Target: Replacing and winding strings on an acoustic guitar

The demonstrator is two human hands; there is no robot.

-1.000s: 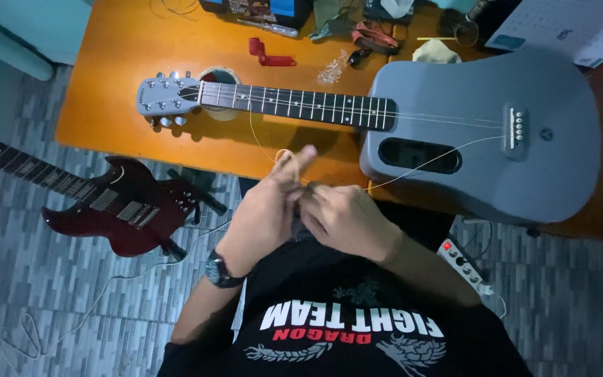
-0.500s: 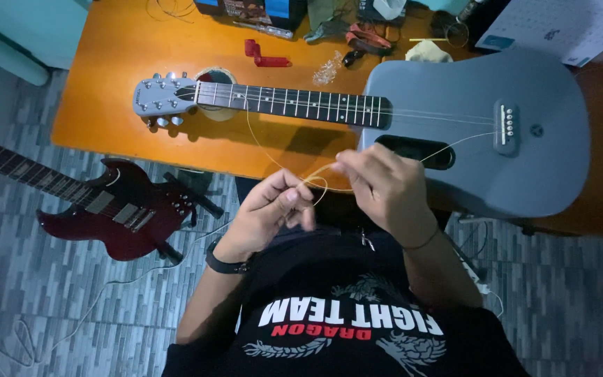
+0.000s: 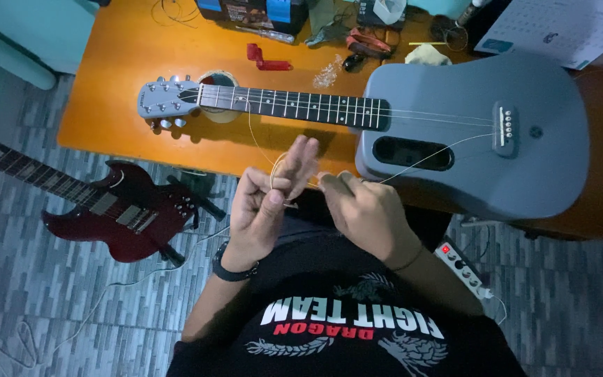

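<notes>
1. L hand (image 3: 266, 202), frame centre: fingers pinched on a thin guitar string (image 3: 273, 164), partly coiled at the fingertips.
2. R hand (image 3: 361, 209), just right of L: closed on the same string.
3. String's long axis runs up-right from R hand to the bridge (image 3: 505, 129) of the grey acoustic guitar (image 3: 476, 132) on the orange table (image 3: 127, 70); R hand nearer the bridge.
4. Red electric guitar (image 3: 116, 213) on floor, lower left.
</notes>
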